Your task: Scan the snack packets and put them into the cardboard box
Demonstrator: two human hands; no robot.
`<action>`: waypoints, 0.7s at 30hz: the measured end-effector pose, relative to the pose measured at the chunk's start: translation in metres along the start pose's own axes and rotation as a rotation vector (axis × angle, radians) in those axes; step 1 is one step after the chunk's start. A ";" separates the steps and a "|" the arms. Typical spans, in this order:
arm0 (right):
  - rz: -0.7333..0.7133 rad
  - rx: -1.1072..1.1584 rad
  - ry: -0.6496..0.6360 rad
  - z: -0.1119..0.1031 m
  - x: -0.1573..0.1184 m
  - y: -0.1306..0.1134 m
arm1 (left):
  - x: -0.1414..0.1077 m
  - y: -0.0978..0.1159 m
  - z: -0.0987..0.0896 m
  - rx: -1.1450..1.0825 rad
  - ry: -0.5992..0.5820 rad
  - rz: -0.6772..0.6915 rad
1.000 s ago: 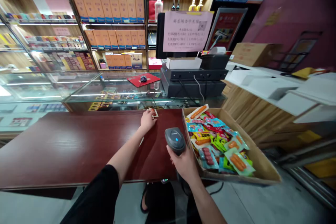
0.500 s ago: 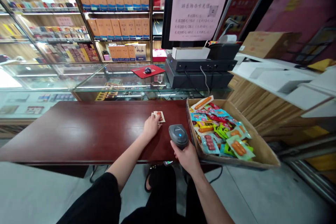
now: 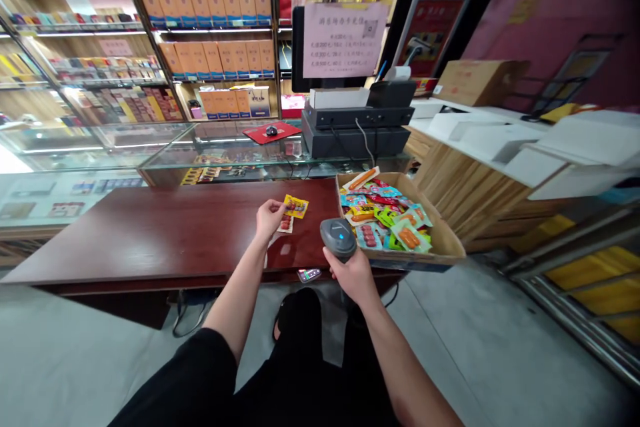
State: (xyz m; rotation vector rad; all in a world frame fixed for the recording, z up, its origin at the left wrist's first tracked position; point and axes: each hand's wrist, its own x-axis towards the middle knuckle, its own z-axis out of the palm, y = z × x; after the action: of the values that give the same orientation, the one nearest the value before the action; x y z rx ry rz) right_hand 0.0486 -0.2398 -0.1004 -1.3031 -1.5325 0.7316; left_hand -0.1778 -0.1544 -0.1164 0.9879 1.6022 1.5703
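Observation:
Between its fingertips, my left hand point(image 3: 271, 217) pinches a yellow snack packet point(image 3: 297, 206) just over the dark red table point(image 3: 200, 233). A second, pale packet with reddish sausages point(image 3: 285, 223) lies right below it, partly covered by the hand. My right hand point(image 3: 353, 275) is wrapped round the handle of a dark grey barcode scanner point(image 3: 339, 238), whose head shows a blue light. Close by the scanner on the right stands an open cardboard box point(image 3: 447, 240) filled with packaged sausages and other colourful snack packets point(image 3: 385, 213).
Behind the table runs a glass display counter point(image 3: 170, 153) with a red mouse pad point(image 3: 280, 132) and a black cash drawer point(image 3: 357, 141). A monitor carrying a pink notice point(image 3: 343, 40) stands above the drawer. A phone point(image 3: 309, 275) shows at the table's front edge.
A yellow packet now shows in my left hand, where the pale packet was under the fingers before. The camera view has shifted, bringing the phone more into sight. My right hand still holds the scanner.

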 end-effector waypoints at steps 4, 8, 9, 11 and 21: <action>-0.021 -0.028 -0.015 -0.015 -0.004 -0.003 | -0.022 0.005 0.017 -0.356 -0.121 -0.163; -0.031 -0.037 0.004 -0.033 -0.009 -0.004 | -0.046 0.019 0.036 -0.471 -0.256 -0.134; -0.033 -0.038 0.013 -0.038 -0.010 -0.004 | -0.051 0.023 0.041 -0.481 -0.285 -0.126; -0.039 -0.042 0.044 -0.049 -0.012 -0.003 | -0.060 0.031 0.052 -0.487 -0.325 -0.116; -0.025 -0.063 0.171 -0.092 -0.016 0.011 | -0.081 0.051 0.100 -0.490 -0.467 -0.077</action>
State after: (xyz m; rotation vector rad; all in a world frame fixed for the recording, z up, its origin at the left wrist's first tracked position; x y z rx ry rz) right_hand 0.1371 -0.2647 -0.0817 -1.3552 -1.4412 0.5455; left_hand -0.0485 -0.1776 -0.0732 0.9165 0.8711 1.4443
